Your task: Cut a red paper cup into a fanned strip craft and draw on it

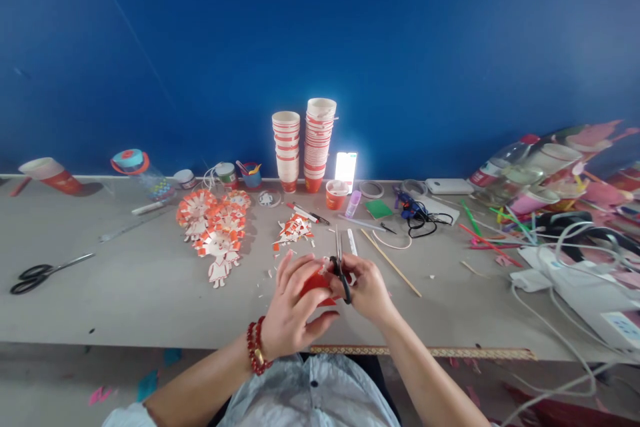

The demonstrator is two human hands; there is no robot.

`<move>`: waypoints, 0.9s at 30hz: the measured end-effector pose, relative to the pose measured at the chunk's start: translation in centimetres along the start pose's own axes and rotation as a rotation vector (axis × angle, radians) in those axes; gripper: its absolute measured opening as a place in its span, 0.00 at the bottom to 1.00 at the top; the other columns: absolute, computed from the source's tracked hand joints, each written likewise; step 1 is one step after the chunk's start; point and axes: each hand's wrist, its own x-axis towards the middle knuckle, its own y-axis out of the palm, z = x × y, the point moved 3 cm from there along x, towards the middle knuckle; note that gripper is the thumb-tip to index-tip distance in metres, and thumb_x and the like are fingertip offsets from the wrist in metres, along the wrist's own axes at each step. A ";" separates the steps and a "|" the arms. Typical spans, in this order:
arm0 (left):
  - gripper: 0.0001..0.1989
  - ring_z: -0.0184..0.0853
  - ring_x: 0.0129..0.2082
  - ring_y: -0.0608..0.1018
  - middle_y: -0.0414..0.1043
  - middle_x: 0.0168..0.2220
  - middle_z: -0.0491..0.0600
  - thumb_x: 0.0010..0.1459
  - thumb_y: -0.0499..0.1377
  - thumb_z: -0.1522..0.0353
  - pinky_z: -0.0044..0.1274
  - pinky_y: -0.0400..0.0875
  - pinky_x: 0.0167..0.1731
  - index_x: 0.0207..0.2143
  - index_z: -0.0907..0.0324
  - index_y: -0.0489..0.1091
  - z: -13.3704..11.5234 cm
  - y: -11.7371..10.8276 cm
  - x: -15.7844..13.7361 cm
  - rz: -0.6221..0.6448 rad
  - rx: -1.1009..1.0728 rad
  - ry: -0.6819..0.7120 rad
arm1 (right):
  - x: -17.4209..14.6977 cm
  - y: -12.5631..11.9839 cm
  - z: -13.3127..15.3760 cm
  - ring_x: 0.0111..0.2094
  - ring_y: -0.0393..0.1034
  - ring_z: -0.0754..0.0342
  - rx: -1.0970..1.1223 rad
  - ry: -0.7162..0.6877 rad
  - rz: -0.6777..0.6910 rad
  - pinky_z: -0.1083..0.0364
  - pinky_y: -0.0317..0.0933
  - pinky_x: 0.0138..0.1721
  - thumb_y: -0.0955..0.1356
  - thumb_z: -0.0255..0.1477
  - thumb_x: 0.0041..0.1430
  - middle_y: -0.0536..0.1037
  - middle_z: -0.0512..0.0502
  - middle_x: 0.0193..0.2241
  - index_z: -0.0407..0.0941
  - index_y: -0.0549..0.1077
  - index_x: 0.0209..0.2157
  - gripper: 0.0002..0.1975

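The person's left grip (295, 305) clasps a red paper piece (312, 281) above the grey counter (165, 300); the right grip (369, 290) holds black-handled metal scissors (343, 279). Orange-and-white paper figures (219, 244) lie cut out; the held piece seems unfinished, and tall stacks of red-and-white paper cups (319, 147) stand uncut.

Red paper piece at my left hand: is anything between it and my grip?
Nothing visible: the left hand curves directly over the red paper piece, though its underside is hidden. Just to its right are the metal scissors with black handles, in the right hand, blades pointing away from the body.
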 end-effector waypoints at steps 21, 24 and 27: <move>0.12 0.42 0.54 0.69 0.66 0.52 0.52 0.58 0.60 0.63 0.32 0.58 0.56 0.25 0.59 0.66 3.2 -0.5 1.6 0.082 -0.641 -0.638 | -1.3 -2.5 1.0 0.25 0.65 0.54 -0.128 -0.065 -0.101 0.58 0.58 0.27 0.69 0.41 0.58 0.74 0.46 0.27 0.44 0.72 0.30 0.14; 0.13 0.42 0.55 0.68 0.67 0.53 0.52 0.58 0.60 0.63 0.31 0.59 0.55 0.25 0.59 0.65 3.8 -0.7 1.6 0.045 -0.710 -0.689 | -3.5 -2.5 0.8 0.22 0.59 0.57 -0.201 -0.038 0.168 0.59 0.51 0.24 0.71 0.41 0.55 0.69 0.50 0.21 0.44 0.69 0.25 0.16; 0.13 0.42 0.56 0.68 0.66 0.55 0.53 0.58 0.60 0.62 0.31 0.60 0.55 0.25 0.59 0.65 4.3 -0.7 1.6 0.015 -0.794 -0.738 | -5.3 -2.1 -0.3 0.20 0.51 0.59 -0.261 0.050 0.377 0.59 0.46 0.23 0.71 0.45 0.54 0.62 0.55 0.18 0.44 0.63 0.19 0.22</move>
